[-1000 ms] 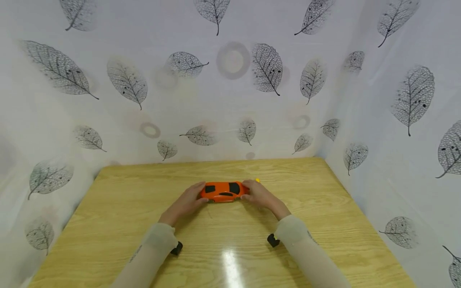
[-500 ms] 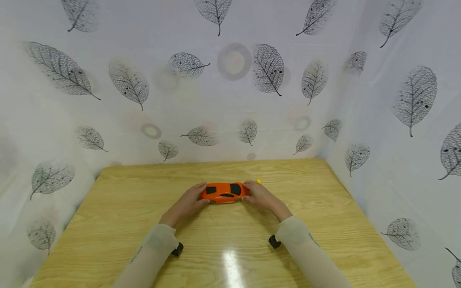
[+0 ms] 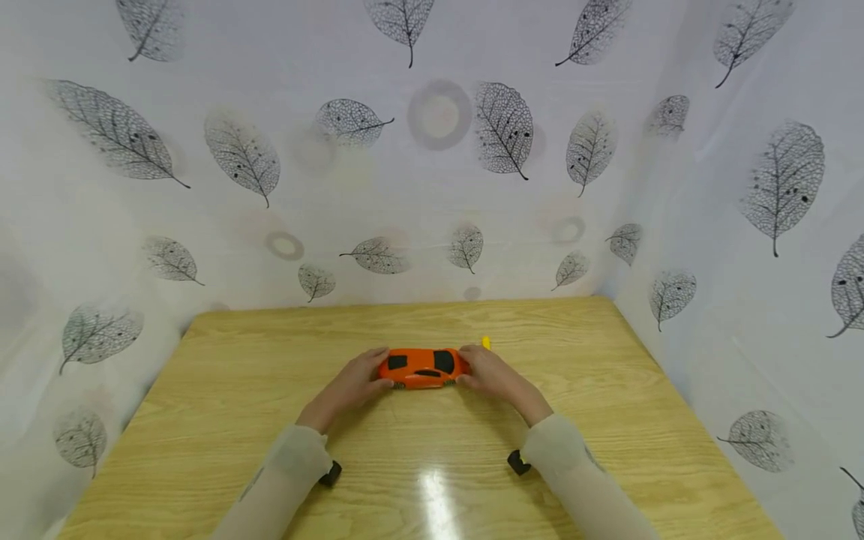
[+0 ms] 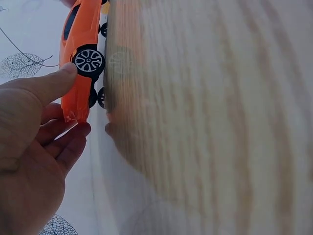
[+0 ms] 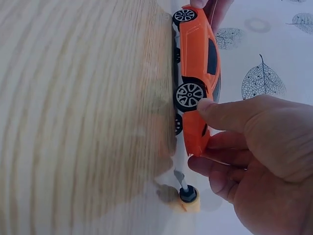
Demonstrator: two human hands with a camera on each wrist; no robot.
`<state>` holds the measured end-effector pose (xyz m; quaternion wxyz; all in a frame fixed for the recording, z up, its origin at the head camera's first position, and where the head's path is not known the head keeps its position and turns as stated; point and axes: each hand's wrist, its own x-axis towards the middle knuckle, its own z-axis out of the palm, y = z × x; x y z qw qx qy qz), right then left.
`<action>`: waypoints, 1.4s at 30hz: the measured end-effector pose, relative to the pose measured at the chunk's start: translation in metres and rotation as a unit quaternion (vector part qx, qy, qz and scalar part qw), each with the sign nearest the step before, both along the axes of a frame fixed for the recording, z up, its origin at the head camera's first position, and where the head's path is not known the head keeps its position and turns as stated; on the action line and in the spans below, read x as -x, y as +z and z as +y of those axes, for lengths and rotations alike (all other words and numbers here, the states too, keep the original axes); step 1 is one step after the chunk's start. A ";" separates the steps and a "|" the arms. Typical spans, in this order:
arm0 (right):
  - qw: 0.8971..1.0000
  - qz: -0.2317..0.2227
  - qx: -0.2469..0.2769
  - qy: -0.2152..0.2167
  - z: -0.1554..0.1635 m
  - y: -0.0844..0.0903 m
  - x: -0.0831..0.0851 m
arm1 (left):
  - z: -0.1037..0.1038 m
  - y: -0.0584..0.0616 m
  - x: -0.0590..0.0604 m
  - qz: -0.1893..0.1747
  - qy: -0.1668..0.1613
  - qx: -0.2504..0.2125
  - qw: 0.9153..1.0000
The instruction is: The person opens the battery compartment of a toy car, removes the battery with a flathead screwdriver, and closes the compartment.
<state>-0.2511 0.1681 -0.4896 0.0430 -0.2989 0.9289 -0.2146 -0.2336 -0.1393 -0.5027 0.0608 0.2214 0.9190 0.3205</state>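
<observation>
An orange toy car (image 3: 418, 367) with dark windows stands crosswise near the middle of the wooden table. My left hand (image 3: 351, 382) grips its left end, thumb on the near side by a wheel (image 4: 89, 61) and fingers round the end. At the other end my right hand (image 3: 496, 379) holds it likewise, with the thumb beside a wheel (image 5: 189, 94). More wheels show low behind the near ones in both wrist views. Whether the car touches the tabletop is hard to tell.
Just beyond my right hand lies a yellow-handled screwdriver (image 3: 486, 343); its metal tip (image 5: 180, 177) shows in the right wrist view. A white leaf-print curtain (image 3: 418, 187) rises behind the table (image 3: 405, 465) and along its sides.
Both hands have drawn the toy car slightly toward me, keeping their hold on its ends. More of the yellow screwdriver handle shows past the right hand.
</observation>
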 end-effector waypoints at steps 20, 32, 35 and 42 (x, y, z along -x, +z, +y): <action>0.999 0.031 0.003 0.026 0.001 0.003 -0.021 | -0.005 0.001 -0.016 0.010 -0.016 -0.014 1.000; 1.000 0.012 -0.004 0.016 0.003 0.006 -0.036 | -0.009 -0.002 -0.024 -0.004 -0.005 -0.036 0.999; 1.000 0.020 0.000 0.023 0.002 0.006 -0.038 | -0.010 -0.003 -0.027 0.006 -0.004 -0.036 0.999; 0.998 0.047 -0.013 0.038 0.004 0.003 -0.044 | -0.011 -0.002 -0.035 0.018 -0.024 -0.035 0.999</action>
